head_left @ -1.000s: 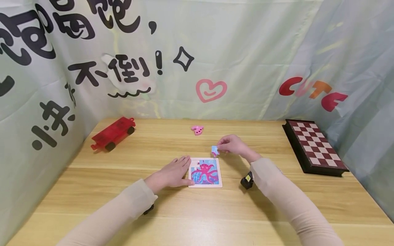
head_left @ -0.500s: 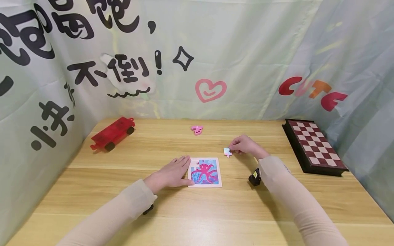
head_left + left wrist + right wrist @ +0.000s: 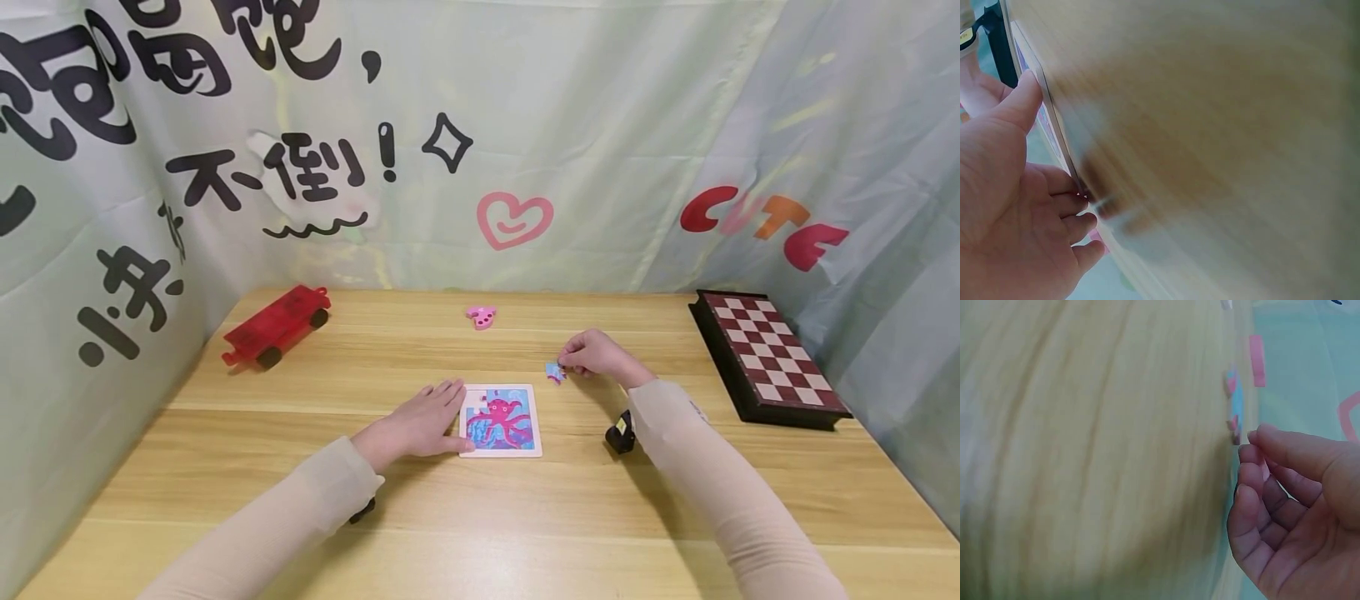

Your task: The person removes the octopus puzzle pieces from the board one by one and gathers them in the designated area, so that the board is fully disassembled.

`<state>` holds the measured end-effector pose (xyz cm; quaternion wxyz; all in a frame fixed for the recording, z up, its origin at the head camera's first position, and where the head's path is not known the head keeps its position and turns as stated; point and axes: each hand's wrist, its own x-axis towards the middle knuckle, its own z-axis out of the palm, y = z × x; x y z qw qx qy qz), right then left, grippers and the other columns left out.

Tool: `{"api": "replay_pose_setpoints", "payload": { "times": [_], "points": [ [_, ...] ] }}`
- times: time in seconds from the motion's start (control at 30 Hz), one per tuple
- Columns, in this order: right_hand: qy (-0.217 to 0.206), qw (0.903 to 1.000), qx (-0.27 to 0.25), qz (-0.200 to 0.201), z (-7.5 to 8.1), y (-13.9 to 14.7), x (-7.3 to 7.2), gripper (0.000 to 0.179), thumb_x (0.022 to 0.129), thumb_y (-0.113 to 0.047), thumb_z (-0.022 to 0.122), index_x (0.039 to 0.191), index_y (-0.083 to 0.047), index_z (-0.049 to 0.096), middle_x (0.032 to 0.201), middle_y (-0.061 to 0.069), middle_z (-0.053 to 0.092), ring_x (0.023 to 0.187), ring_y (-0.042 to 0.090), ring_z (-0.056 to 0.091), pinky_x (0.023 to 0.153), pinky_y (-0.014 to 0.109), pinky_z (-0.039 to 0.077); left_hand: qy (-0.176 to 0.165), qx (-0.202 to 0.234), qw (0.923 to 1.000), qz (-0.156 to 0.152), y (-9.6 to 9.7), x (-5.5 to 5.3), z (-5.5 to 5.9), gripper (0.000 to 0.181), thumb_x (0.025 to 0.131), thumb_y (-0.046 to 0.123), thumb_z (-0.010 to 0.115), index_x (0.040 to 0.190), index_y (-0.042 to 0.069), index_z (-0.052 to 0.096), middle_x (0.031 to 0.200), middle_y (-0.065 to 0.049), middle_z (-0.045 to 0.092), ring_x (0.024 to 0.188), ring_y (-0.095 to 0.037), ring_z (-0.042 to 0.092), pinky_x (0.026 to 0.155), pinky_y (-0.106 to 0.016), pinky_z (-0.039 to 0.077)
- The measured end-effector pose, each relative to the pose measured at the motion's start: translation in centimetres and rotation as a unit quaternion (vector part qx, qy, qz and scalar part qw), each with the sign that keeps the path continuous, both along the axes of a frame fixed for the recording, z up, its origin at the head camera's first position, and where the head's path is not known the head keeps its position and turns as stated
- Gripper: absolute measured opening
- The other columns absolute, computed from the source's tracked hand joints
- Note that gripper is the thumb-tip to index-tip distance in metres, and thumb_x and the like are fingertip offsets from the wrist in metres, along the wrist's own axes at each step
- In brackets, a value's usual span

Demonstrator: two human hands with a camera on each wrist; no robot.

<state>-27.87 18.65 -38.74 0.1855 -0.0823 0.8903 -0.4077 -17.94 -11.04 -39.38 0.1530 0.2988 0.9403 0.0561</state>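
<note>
My right hand [image 3: 596, 354] pinches a small blue-and-pink jigsaw piece [image 3: 555, 372] between thumb and fingertips, to the right of the puzzle board's far corner. In the right wrist view the jigsaw piece [image 3: 1237, 400] stands out edge-on beyond the fingertips of the right hand [image 3: 1297, 500]. The square puzzle board [image 3: 498, 421] has a white frame and a pink octopus on blue; a pale gap shows at its upper left. My left hand [image 3: 420, 421] rests along its left side, thumb on the near corner. In the left wrist view the left hand [image 3: 1016, 187] spans the board's edge.
A pink toy [image 3: 482, 317] with dark dots lies behind the board. A red toy wagon [image 3: 277, 325] stands at the far left. At the right is a black-sided chessboard box [image 3: 772, 358]. A printed curtain [image 3: 600, 150] hangs behind the wooden table [image 3: 480, 533].
My right hand has drawn the jigsaw piece away from the board's far edge to the right. The piece has since turned from pale to blue and pink. My left hand stays put.
</note>
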Motion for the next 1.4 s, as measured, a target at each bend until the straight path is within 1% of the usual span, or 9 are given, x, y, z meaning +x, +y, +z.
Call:
{"api": "replay_pose_setpoints", "payload": {
  "times": [0.1,0.23,0.37,0.5,0.67,0.83,0.93,1.13,1.4],
  "points": [
    [0.012,0.9999,-0.001,0.002,0.3,-0.3,0.1,0.015,0.09,-0.009,0.059,0.093,0.005,0.065,0.066,0.005,0.054,0.054,0.011,0.044,0.05,0.022,0.04,0.003,-0.006,1.0,-0.002,0.0,0.0,0.0,0.086,0.087,0.055,0.05,0.144,-0.004,0.021,0.151,-0.016,0.014,0.137,-0.028,0.012,0.109,-0.043,0.012],
    [0.037,0.9991,-0.006,0.02,0.9,-1.4,0.5,0.017,0.09,-0.011,0.06,0.097,0.004,0.065,0.069,0.009,0.056,0.054,0.014,0.044,0.051,0.026,0.041,0.009,-0.012,0.9999,-0.004,0.1,0.0,0.0,0.086,0.088,0.056,0.049,0.144,-0.004,0.021,0.15,-0.016,0.014,0.137,-0.028,0.012,0.109,-0.043,0.013],
    [0.076,0.995,-0.012,0.063,1.4,-2.9,1.2,0.018,0.089,-0.01,0.061,0.099,0.004,0.065,0.074,0.013,0.06,0.056,0.018,0.047,0.052,0.03,0.042,0.007,-0.01,0.9999,-0.001,0.1,0.0,0.0,0.086,0.088,0.055,0.049,0.144,-0.004,0.022,0.15,-0.016,0.014,0.137,-0.028,0.012,0.109,-0.043,0.013],
    [0.092,0.9908,-0.016,0.098,1.2,-4.7,2.2,0.016,0.087,-0.009,0.063,0.098,0.003,0.066,0.081,0.01,0.063,0.061,0.018,0.052,0.054,0.03,0.045,0.004,-0.009,0.9999,0.0,0.1,0.0,0.0,0.086,0.088,0.056,0.049,0.144,-0.003,0.021,0.151,-0.015,0.014,0.137,-0.028,0.011,0.109,-0.043,0.013],
    [0.117,0.979,-0.007,0.166,0.6,-6.6,3.2,0.013,0.084,-0.007,0.066,0.095,0.0,0.067,0.082,0.002,0.062,0.076,0.014,0.055,0.067,0.027,0.048,0.003,-0.015,0.9999,0.002,0.1,-0.1,-0.1,0.087,0.087,0.057,0.048,0.144,-0.002,0.02,0.151,-0.015,0.013,0.137,-0.028,0.011,0.109,-0.043,0.013],
    [0.129,0.9675,0.007,0.218,-0.1,-7.9,3.9,0.012,0.082,-0.004,0.068,0.094,-0.004,0.067,0.076,-0.002,0.059,0.072,0.012,0.055,0.067,0.026,0.048,0.003,-0.015,0.9999,0.005,0.1,0.0,0.0,0.087,0.087,0.057,0.049,0.144,-0.002,0.02,0.151,-0.014,0.014,0.137,-0.028,0.011,0.109,-0.042,0.013],
    [0.134,0.9642,0.024,0.227,-0.4,-8.5,4.1,0.013,0.082,-0.005,0.069,0.095,-0.006,0.068,0.075,-0.003,0.058,0.07,0.012,0.053,0.063,0.025,0.047,0.001,-0.011,0.9999,0.005,0.1,0.0,0.1,0.087,0.087,0.056,0.049,0.144,-0.003,0.021,0.151,-0.015,0.014,0.137,-0.028,0.012,0.109,-0.043,0.013],
    [0.117,0.9686,0.051,0.214,-0.3,-9.3,4.5,0.016,0.082,-0.008,0.07,0.098,-0.009,0.068,0.076,-0.001,0.053,0.069,0.014,0.047,0.06,0.026,0.042,0.002,-0.01,0.9999,0.005,0.1,-0.1,0.0,0.086,0.087,0.056,0.05,0.144,-0.003,0.022,0.151,-0.015,0.015,0.137,-0.028,0.013,0.109,-0.043,0.014],
    [0.122,0.9685,0.077,0.203,-0.4,-9.5,4.6,0.016,0.08,-0.009,0.071,0.095,-0.012,0.068,0.085,0.001,0.053,0.078,0.016,0.047,0.068,0.03,0.042,0.005,-0.012,0.9999,0.002,0.1,-0.1,0.0,0.086,0.087,0.056,0.049,0.144,-0.003,0.022,0.15,-0.015,0.016,0.137,-0.028,0.013,0.109,-0.042,0.014]
  ]
}}
